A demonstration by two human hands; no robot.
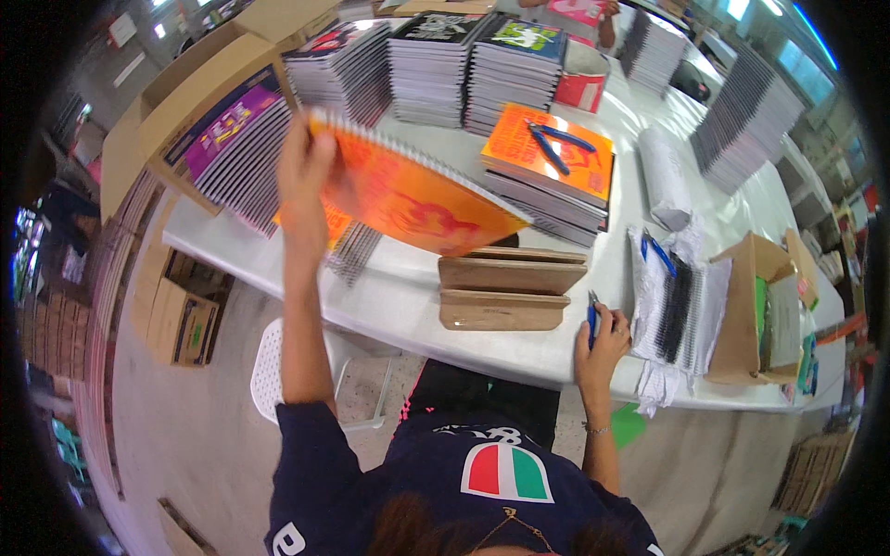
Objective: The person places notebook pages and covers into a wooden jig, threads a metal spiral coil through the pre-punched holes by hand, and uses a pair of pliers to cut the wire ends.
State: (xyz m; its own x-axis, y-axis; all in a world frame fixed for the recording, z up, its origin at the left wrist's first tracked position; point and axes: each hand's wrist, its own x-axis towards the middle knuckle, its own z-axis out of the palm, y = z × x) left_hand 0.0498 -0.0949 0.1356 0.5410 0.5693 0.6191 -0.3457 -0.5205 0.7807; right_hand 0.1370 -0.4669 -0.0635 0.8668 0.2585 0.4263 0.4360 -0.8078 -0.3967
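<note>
My left hand [304, 171] grips an orange spiral notebook [417, 199] by its end and holds it tilted above the table, wire edge up. The hand is slightly blurred. Below it lies a partly hidden stack of notebooks [354, 248]. In front of me stands a wooden holder [505, 310] with upright boards. Right of the holder, my right hand [604, 338] rests at the table edge, closed around blue-handled pliers [591, 313] whose tip points away from me. A second pair of blue pliers [559, 148] lies on an orange notebook stack [547, 185].
Tall notebook stacks [426, 74] line the back, and purple-topped notebooks [236, 153] stand by a cardboard box [209, 88]. At right are black wire coils [677, 306], blue pliers [660, 255], a white roll [663, 176] and an open carton [737, 315]. Another person's hand [607, 18] is opposite.
</note>
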